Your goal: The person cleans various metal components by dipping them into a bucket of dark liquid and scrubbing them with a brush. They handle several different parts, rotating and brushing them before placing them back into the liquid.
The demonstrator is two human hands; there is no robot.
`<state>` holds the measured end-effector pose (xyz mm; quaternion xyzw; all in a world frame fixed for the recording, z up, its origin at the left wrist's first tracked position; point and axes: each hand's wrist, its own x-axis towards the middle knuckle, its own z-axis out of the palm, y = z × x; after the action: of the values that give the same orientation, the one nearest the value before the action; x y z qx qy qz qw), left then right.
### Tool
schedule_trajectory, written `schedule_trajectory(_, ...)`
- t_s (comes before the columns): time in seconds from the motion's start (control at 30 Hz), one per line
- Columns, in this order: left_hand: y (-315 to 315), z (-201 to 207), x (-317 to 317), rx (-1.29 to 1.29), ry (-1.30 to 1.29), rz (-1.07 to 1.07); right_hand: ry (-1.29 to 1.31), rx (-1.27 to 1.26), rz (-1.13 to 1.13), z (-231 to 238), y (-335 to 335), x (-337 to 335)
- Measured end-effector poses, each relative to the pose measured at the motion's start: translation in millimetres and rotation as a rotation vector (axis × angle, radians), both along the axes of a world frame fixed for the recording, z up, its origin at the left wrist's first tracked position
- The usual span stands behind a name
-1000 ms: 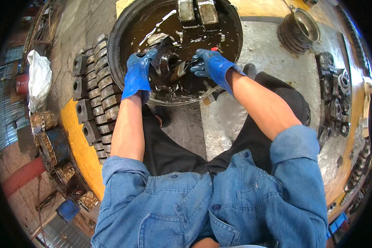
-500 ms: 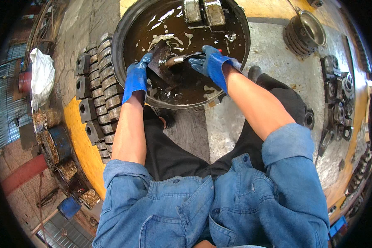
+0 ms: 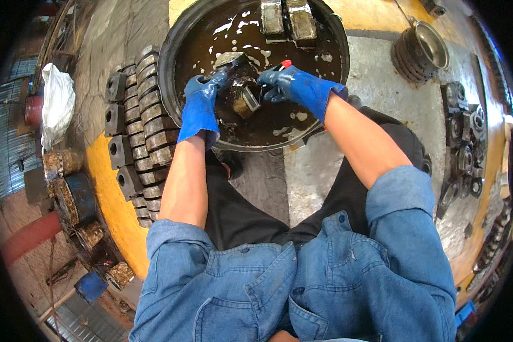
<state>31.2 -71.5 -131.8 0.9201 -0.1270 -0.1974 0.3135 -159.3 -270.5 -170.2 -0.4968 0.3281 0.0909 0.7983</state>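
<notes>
A wide black tub (image 3: 169,94) holds dark brown liquid with patches of foam. My left hand (image 3: 204,86), in a blue rubber glove, is closed on the left side of a wet metal block (image 3: 229,58) at the liquid's surface. The lower end of what seems the same block shows a bright face; its middle is lost in the dark liquid. To its right my right hand (image 3: 282,84), gloved alike, has its fingers curled round a red-ended tool (image 3: 285,63). The tool's working end cannot be made out. Two metal blocks (image 3: 300,24) rest at the tub's far side.
Stacked metal rings or blocks (image 3: 154,122) and holed blocks (image 3: 119,149) line the tub's left. On the right stand a metal pot (image 3: 430,45) and rows of dark machined parts (image 3: 466,142). A white sack (image 3: 57,105) lies far left.
The metal block has been turned and tilted, so different faces show. My right hand has rotated, and the tool's red end has swung up to the left.
</notes>
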Motion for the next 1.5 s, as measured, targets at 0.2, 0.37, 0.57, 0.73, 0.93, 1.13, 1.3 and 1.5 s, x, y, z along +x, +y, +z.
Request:
schedule_trajectory(0.2,-22.7,6.2,-16.3,0.104,-0.169,-0.081,-0.313,-1.026,0.459,12.7,18.4,-12.4)
schedule_trajectory(0.37,-20.8,17.6,-20.5,-0.002,-0.037,-0.066,-0.208,-1.612,1.048,50.2,43.4,-18.4)
schedule_trajectory(0.57,-9.5,22.8,-28.0,-0.218,0.054,-0.039,-0.610,-1.832,1.036,52.9,39.4,-51.4)
schedule_trajectory(0.73,-8.8,33.5,-40.2,-0.370,0.118,-0.091,-0.642,-1.944,0.973,42.8,33.4,-51.2)
schedule_trajectory(0.93,-8.8,0.8,-13.3,-0.078,-0.067,-0.047,-0.421,-1.664,0.803,42.0,39.0,-36.1)
schedule_trajectory(1.13,-13.1,13.8,-25.5,-0.030,-0.083,-0.014,-0.208,-1.168,0.257,22.7,37.8,-22.7)
schedule_trajectory(1.3,-12.5,24.5,-24.3,-0.127,0.122,-0.028,-0.010,-0.385,0.112,8.6,2.9,-13.7)
schedule_trajectory(1.5,-1.8,23.6,-24.0,-0.140,0.094,-0.005,0.018,0.176,-0.425,-0.1,4.8,-35.8)
